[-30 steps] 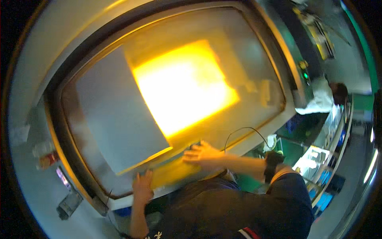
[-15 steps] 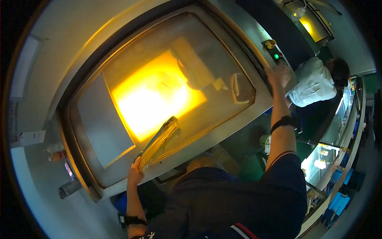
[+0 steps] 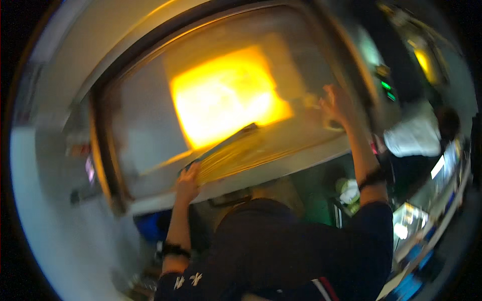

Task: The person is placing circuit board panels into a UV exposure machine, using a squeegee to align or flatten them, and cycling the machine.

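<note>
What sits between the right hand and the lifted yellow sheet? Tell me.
Nothing visible does. The left hand grips the sheet's near corner; the right hand is at its far end, over the glowing table. Blur hides whether it touches the sheet.

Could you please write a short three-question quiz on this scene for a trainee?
1. True or false: the left hand grips the near corner of a thin yellowish sheet.
2. Where is the right hand? A) hanging by the person's side B) raised at the right side of the big framed table C) on the floor
3. Fill in: the glowing panel in the middle of the table shines ____.

Key: 1 true; 2 B; 3 yellow-orange.
</note>
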